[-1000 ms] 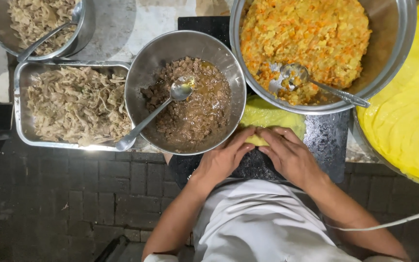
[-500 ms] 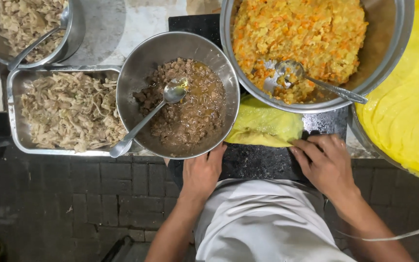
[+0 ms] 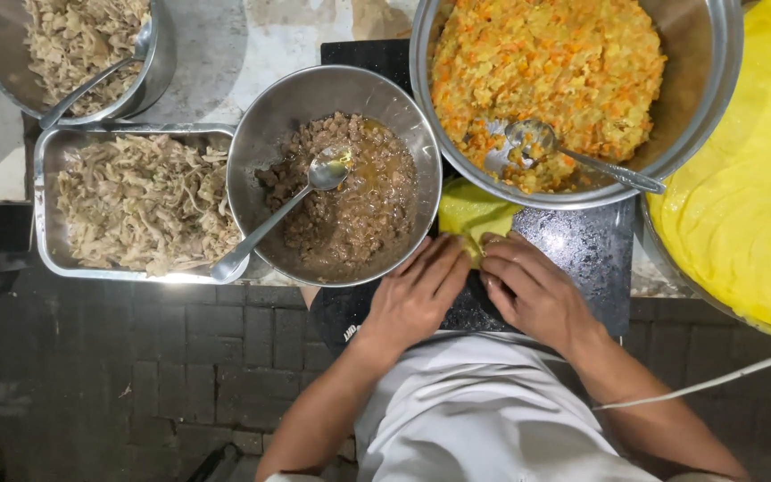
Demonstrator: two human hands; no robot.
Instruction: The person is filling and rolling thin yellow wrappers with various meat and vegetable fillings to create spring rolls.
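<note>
Bowl of orange-yellow mash (image 3: 546, 71) with spoon; stack of yellow wrappers (image 3: 742, 205); bowl of brown mince (image 3: 350, 192) with spoon; tray of shredded meat (image 3: 136, 205). On the black board (image 3: 582, 259), left hand (image 3: 417, 295) and right hand (image 3: 528, 290) press flat, fingers extended, folding a filled yellow wrapper (image 3: 470, 214); rolling looks underway.

Pale counter (image 3: 269, 54) — metal bowls, tray (image 3: 46, 152), black board (image 3: 582, 259)

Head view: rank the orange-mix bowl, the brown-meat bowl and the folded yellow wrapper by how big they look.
1. Orange-mix bowl, partly cut off at the top
2. Brown-meat bowl
3. Folded yellow wrapper, partly hidden by the big bowl, the left hand and the right hand
</note>
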